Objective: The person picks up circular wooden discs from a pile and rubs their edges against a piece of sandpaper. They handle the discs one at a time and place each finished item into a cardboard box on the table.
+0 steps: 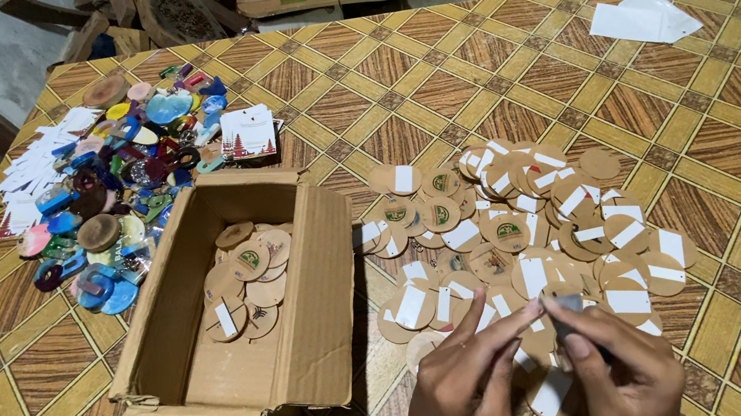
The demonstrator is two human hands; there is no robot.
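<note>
At the near edge of the surface (735, 144), both hands meeting over a heap of round cardboard discs (525, 221). Right hand (624, 377): fingers clamped on a small pale tab (567, 305), thumb and forefinger pinched tight. Left hand (469, 394): fingers stretched long towards the same tab, tips touching it; cannot tell whether actually gripping or only steadying. Tab held just above the heap, close to the body, right of the cardboard box (314, 289).

Judged step: working one white sticker or its backing (too small to tell which) while the rest of the discs lie waiting, many already with a white strip. Next move, as a judgement only: calls for a fine two-handed pinch, no slip, and a disc within reach underneath.

Around:
- box open, flaps out, some discs inside (246, 281), touching the heap's left side
- well apart at far left, a pile of coloured plastic pieces (112, 182) with white slips
- beside that, a card with red trees (248, 133)
- far right, white paper (642, 18)
</note>
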